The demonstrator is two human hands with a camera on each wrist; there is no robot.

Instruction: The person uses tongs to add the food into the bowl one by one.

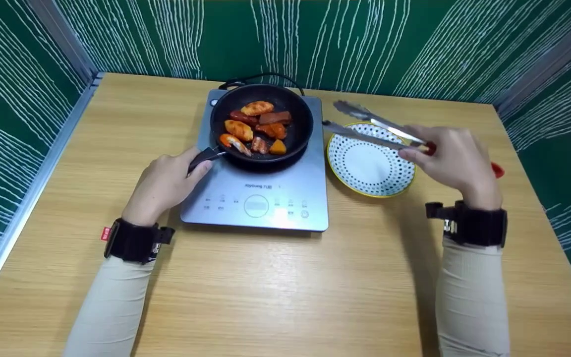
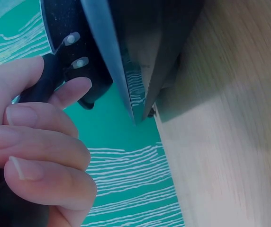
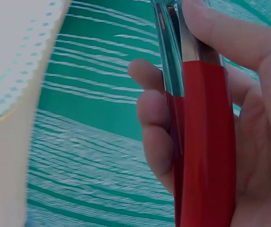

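Observation:
My left hand (image 1: 166,186) grips the black handle (image 2: 50,78) of a frying pan (image 1: 300,121), its fingers curled round it in the left wrist view. The pan stands on a silver induction cooker (image 1: 226,183). In it lie several pieces of food, among them browned chicken wings (image 1: 257,108), a flat reddish-brown slice (image 1: 274,118), a shrimp (image 1: 236,144) and an orange chunk (image 1: 278,147). My right hand (image 1: 456,156) holds metal tongs (image 1: 370,138) by their red handles (image 3: 206,142). The tong tips are apart with nothing between them, pointing toward the pan's right side.
A white plate (image 1: 365,166) with dark dots and a yellow rim sits right of the cooker, partly under the tongs. Behind the pan runs a black cord (image 1: 275,74). Green walls (image 1: 236,34) with white streaks enclose the wooden table (image 1: 275,287) at the back and sides.

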